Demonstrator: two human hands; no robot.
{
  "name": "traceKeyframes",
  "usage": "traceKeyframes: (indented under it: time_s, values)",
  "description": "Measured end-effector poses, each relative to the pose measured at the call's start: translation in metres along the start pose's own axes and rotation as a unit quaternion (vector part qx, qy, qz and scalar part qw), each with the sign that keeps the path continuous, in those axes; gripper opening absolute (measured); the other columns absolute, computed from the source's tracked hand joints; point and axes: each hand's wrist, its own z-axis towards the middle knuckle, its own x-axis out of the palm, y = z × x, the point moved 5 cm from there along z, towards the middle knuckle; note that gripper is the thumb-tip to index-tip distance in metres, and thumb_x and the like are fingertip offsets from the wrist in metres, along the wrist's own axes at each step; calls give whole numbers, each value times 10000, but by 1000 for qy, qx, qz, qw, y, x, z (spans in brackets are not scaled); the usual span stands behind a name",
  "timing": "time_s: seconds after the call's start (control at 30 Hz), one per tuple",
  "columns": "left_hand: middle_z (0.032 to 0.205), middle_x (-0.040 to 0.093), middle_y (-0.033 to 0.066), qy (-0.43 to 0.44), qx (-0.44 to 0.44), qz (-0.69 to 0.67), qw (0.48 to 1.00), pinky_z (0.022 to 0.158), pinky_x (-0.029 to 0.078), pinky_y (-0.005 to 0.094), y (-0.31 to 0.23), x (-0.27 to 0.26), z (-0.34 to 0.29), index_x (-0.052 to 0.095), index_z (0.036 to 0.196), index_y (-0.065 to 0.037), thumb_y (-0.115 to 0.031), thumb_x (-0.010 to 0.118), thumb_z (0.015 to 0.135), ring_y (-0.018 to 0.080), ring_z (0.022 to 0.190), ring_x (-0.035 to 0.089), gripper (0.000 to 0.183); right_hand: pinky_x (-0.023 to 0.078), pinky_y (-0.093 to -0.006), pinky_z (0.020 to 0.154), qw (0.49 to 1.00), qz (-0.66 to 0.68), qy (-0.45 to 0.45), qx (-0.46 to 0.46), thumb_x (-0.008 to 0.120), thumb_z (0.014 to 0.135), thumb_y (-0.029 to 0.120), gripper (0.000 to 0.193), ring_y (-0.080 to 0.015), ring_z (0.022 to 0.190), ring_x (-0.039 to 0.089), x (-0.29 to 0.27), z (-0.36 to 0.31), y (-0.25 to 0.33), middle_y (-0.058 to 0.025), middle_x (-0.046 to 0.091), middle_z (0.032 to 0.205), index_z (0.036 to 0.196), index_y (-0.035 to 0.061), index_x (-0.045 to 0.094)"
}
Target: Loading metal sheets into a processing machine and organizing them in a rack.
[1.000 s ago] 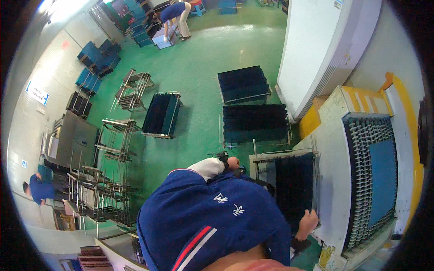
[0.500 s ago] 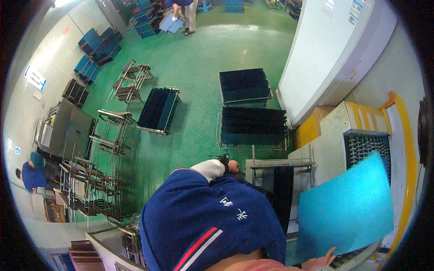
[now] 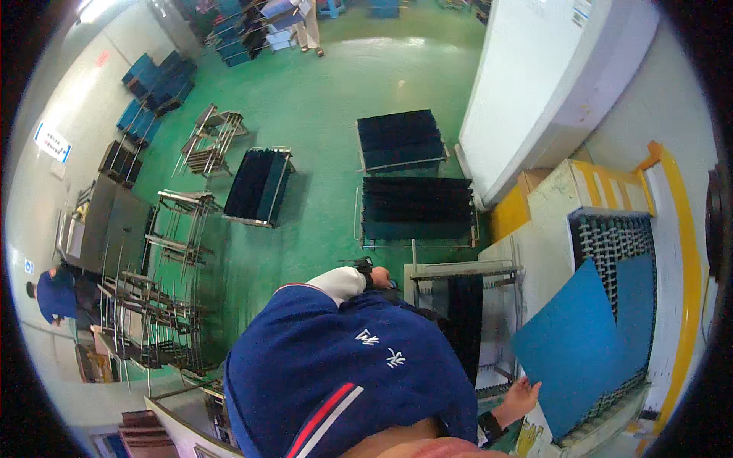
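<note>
My right hand (image 3: 521,401) pinches the lower left edge of a flat blue panel (image 3: 569,347). The panel tilts over a roller conveyor (image 3: 603,244) with rows of small rollers. A second blue panel (image 3: 636,301) lies on the rollers, partly covered by the held one. My left hand (image 3: 379,277), with a black band at the wrist, is in front of my body near a metal rack (image 3: 466,269); its fingers are too hidden to read. Dark panels (image 3: 463,305) stand in that rack between my body and the conveyor.
Racks full of dark panels (image 3: 416,208) stand on the green floor ahead, another (image 3: 259,183) further left. Bare metal racks (image 3: 179,225) line the left side. A white cabinet (image 3: 527,84) rises at right. One person (image 3: 55,296) is at far left, another (image 3: 305,27) far ahead.
The held panel has swung lower and darkened, uncovering more rollers and the second panel. My right hand has risen in view, and the whole view has shifted slightly.
</note>
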Motion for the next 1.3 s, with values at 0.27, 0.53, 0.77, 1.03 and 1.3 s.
traceKeyframes:
  time_s: [0.27, 0.53, 0.77, 1.03, 1.3]
  values:
    - [745, 664, 147, 123, 41, -6, 991, 652, 496, 396, -2, -5, 3, 688, 835, -11, -350, 615, 744, 257, 675, 625, 359, 462, -328, 697, 994, -75, -3, 76, 573, 908, 195, 230, -217, 806, 534, 44, -9, -25, -131, 578, 896, 1023, 0, 529]
    - [739, 675, 111, 99, 56, -65, 991, 629, 489, 332, 24, -1, 4, 676, 843, -5, -305, 696, 742, 205, 670, 635, 317, 472, -308, 682, 988, -48, 40, 142, 591, 904, 263, 274, -180, 730, 570, 67, -3, -26, -105, 616, 809, 914, -11, 596]
    - [823, 695, 107, 108, 57, 6, 992, 680, 496, 330, -5, -17, -6, 682, 880, -19, -301, 703, 755, 201, 751, 659, 309, 490, -320, 679, 988, 31, 68, 132, 600, 893, 214, 244, -197, 707, 596, 84, 1, -29, -131, 643, 828, 903, -30, 609]
    - [811, 687, 89, 128, 114, 10, 985, 689, 491, 314, -5, -17, -8, 676, 882, -9, -290, 700, 782, 180, 751, 636, 299, 486, -317, 678, 991, 63, 59, 106, 588, 896, 180, 206, -191, 705, 586, 93, 15, -31, -140, 647, 853, 894, -26, 600]
    - [818, 686, 82, 112, 46, -2, 993, 686, 490, 307, -13, -26, -20, 683, 866, -18, -274, 704, 788, 182, 746, 636, 268, 485, -311, 692, 993, 57, 50, 92, 614, 880, 211, 185, -170, 712, 575, 100, 32, -24, -107, 639, 844, 889, 28, 589]
